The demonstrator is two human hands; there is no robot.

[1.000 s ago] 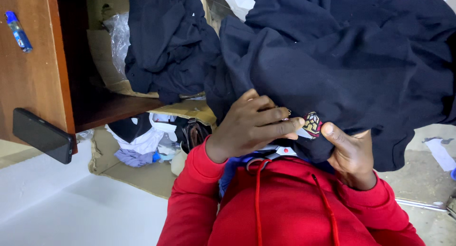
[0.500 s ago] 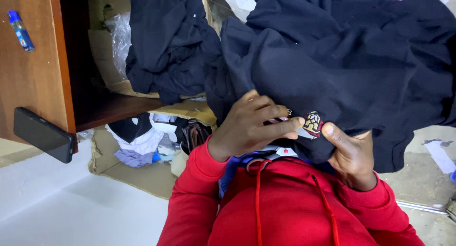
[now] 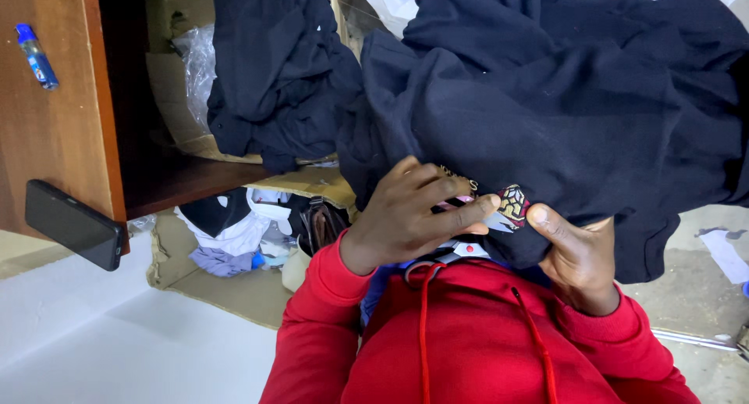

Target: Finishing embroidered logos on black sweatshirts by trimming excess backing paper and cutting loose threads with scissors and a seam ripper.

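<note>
Dark navy garment (image 3: pixel 562 115) sits bunched at centre, draped over both hands, its small multicoloured patch (image 3: pixel 512 205) at the lower hem. Nothing has shifted over the last second, so the inspection grip is unchanged. Left hand (image 3: pixel 413 217) at 9 o'clock of the patch, fingers flat across the fabric; right hand (image 3: pixel 573 252) at 4 o'clock, thumb pinching the hem. Black phone (image 3: pixel 74 224) on the wooden cabinet door (image 3: pixel 47 123), far 9 o'clock
</note>
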